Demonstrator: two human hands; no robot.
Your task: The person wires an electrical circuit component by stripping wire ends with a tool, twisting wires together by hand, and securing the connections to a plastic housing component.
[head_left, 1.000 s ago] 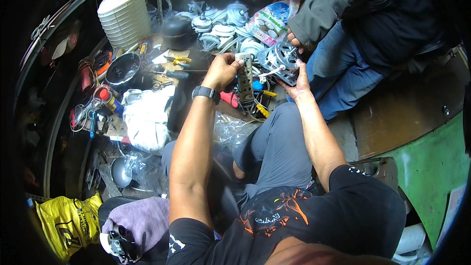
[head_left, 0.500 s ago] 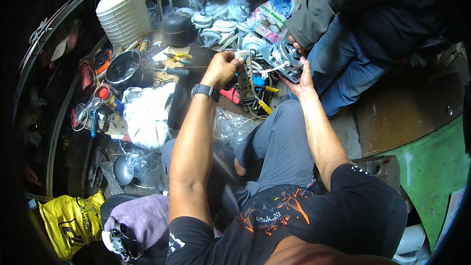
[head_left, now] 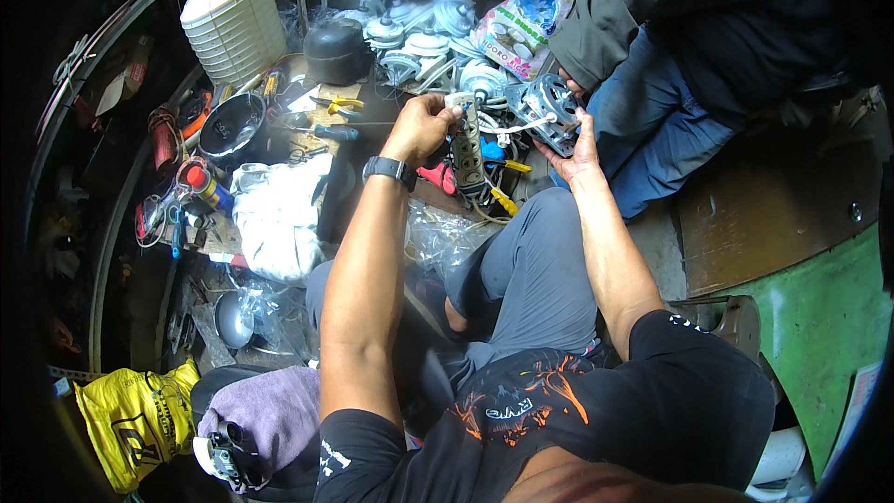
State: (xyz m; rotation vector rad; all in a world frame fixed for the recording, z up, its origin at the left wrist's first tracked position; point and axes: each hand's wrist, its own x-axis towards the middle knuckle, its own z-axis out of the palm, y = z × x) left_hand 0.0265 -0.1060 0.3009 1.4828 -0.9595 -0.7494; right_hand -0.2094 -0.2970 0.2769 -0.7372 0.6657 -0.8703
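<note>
The left hand [head_left: 424,130] pinches the far end of a socket strip [head_left: 468,149] between thumb and fingers. To the strip's right, the right hand [head_left: 579,154] cups and grips a metal motor housing [head_left: 548,112] along its near right edge; a co-worker's hand [head_left: 570,82] is at the housing's far edge, its hold unclear.

The strip is hard, slim and straight-sided, the housing round and slotted. Left of the strip lies a soft, crumpled white cloth [head_left: 279,214]; beyond it, glossy pale fan parts [head_left: 428,42] are heaped; nearer than it, thin clear plastic [head_left: 442,237] wrinkles.

Room right of the strip is tight, with the housing and the co-worker's jeans [head_left: 652,130] close in. A gap of dark surface lies left of the strip, past the wrist.

The housing looks grey and shiny, open-framed, with a white lead [head_left: 518,128] running toward the strip; whether it joins is unclear.
</note>
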